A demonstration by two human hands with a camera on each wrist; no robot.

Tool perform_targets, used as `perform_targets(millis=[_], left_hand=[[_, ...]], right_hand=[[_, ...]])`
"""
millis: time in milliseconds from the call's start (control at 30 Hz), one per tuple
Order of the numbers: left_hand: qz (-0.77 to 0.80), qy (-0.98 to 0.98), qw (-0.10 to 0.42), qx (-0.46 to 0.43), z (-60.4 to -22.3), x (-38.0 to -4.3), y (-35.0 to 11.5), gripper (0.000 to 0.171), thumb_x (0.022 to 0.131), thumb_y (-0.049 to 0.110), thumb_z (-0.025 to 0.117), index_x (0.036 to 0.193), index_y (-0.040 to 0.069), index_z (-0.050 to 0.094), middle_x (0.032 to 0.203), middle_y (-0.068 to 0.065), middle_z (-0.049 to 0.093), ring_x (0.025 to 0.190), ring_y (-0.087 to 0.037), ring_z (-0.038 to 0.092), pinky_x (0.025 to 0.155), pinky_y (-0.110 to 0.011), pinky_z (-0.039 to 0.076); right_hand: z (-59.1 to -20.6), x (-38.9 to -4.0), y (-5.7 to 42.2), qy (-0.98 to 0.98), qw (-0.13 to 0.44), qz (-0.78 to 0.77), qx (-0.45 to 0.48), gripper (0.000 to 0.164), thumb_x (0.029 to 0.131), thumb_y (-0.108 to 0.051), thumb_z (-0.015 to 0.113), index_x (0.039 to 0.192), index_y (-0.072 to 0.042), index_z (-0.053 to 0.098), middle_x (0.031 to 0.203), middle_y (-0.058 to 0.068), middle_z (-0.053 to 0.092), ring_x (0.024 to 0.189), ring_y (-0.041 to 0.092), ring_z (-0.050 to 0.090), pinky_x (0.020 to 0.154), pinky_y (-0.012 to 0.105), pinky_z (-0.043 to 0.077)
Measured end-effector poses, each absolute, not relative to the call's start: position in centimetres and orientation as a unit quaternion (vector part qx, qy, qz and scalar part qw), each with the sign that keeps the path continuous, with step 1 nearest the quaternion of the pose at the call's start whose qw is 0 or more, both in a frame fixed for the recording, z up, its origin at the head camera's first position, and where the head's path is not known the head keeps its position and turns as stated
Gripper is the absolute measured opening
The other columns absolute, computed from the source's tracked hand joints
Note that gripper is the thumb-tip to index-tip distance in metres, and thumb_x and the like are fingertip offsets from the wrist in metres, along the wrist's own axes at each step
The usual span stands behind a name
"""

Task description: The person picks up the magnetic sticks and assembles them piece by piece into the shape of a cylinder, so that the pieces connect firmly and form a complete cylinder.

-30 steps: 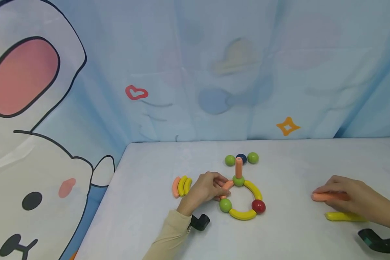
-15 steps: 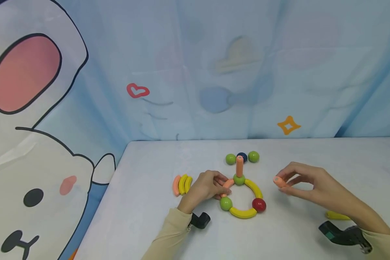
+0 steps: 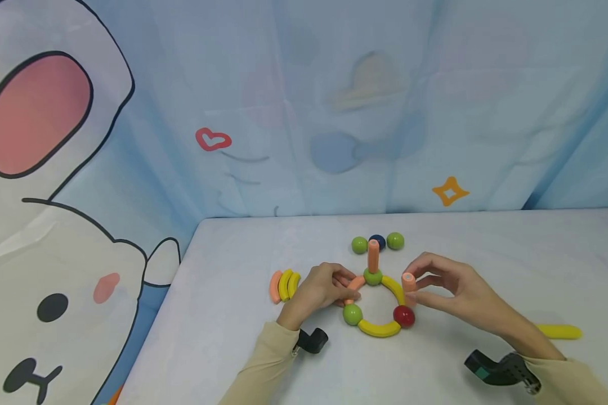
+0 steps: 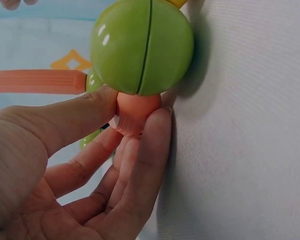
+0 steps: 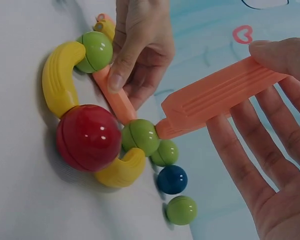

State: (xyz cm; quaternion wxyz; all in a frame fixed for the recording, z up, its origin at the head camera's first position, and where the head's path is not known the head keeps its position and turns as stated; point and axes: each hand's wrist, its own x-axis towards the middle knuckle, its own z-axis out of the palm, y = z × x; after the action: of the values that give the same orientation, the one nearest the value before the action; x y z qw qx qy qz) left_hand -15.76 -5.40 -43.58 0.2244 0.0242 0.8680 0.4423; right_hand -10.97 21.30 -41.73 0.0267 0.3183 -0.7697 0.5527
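Observation:
A ring of toy balls and curved rods lies on the table, with a red ball [image 3: 404,316], a green ball [image 3: 352,314] at front left and another green ball [image 3: 372,276] at the back. From that back ball an orange rod [image 3: 373,257] stands upright. My left hand [image 3: 326,289] pinches the curved orange rod [image 4: 135,114] on the ring's left side, thumb against fingers. Yellow curved rods [image 3: 379,329] form the front and right sides. My right hand [image 3: 448,286] holds a straight orange rod [image 5: 217,95] upright between thumb and fingertips, close above the red ball.
Left of the ring lie one curved orange piece [image 3: 275,287] and two curved yellow pieces [image 3: 289,286]. Two loose green balls [image 3: 395,241] and a dark blue ball [image 5: 172,180] sit behind it. A straight yellow rod [image 3: 562,332] lies beyond the right forearm. A printed curtain [image 3: 304,112] hangs behind the table.
My right hand has lifted the straight orange rod from the right side of the table, carried it left to the ring and turned it upright. The left hand keeps its place.

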Motion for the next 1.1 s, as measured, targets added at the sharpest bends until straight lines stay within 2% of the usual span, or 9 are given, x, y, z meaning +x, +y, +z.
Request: perform_targets(millis=[300, 800, 1100], left_hand=[[0.457, 0.859, 0.228, 0.014, -43.8, -15.7, -5.5, 0.033, 0.084, 0.009, 0.089, 0.114, 0.007, 0.076, 0.084, -0.002, 0.064, 0.066, -0.011, 0.065, 0.061, -0.023, 0.058], [0.473, 0.851, 0.23, 0.014, -43.8, -15.6, -5.4, 0.031, 0.084, 0.007, 0.089, 0.112, 0.007, 0.076, 0.082, -0.003, 0.064, 0.062, -0.011, 0.065, 0.06, -0.023, 0.058], [0.473, 0.851, 0.228, 0.016, -43.9, -15.7, -5.5, 0.031, 0.084, 0.008, 0.089, 0.112, 0.007, 0.076, 0.082, -0.003, 0.064, 0.062, -0.01, 0.065, 0.06, -0.023, 0.058]], right_hand=[[-42.9, -10.8, 21.1, -0.762, -0.008, 0.568, 0.311, 0.038, 0.086, 0.01, 0.08, 0.117, -0.004, 0.064, 0.108, 0.001, 0.066, 0.098, 0.013, 0.063, 0.086, 0.025, 0.059], [-43.2, -10.4, 21.4, -0.769, 0.004, 0.558, 0.312, 0.041, 0.083, 0.01, 0.082, 0.114, -0.009, 0.064, 0.105, 0.001, 0.065, 0.097, 0.012, 0.063, 0.086, 0.024, 0.059], [-43.2, -10.4, 21.7, -0.762, -0.003, 0.569, 0.309, 0.038, 0.084, 0.012, 0.081, 0.116, 0.0, 0.063, 0.108, 0.002, 0.065, 0.098, 0.013, 0.063, 0.086, 0.024, 0.059]])
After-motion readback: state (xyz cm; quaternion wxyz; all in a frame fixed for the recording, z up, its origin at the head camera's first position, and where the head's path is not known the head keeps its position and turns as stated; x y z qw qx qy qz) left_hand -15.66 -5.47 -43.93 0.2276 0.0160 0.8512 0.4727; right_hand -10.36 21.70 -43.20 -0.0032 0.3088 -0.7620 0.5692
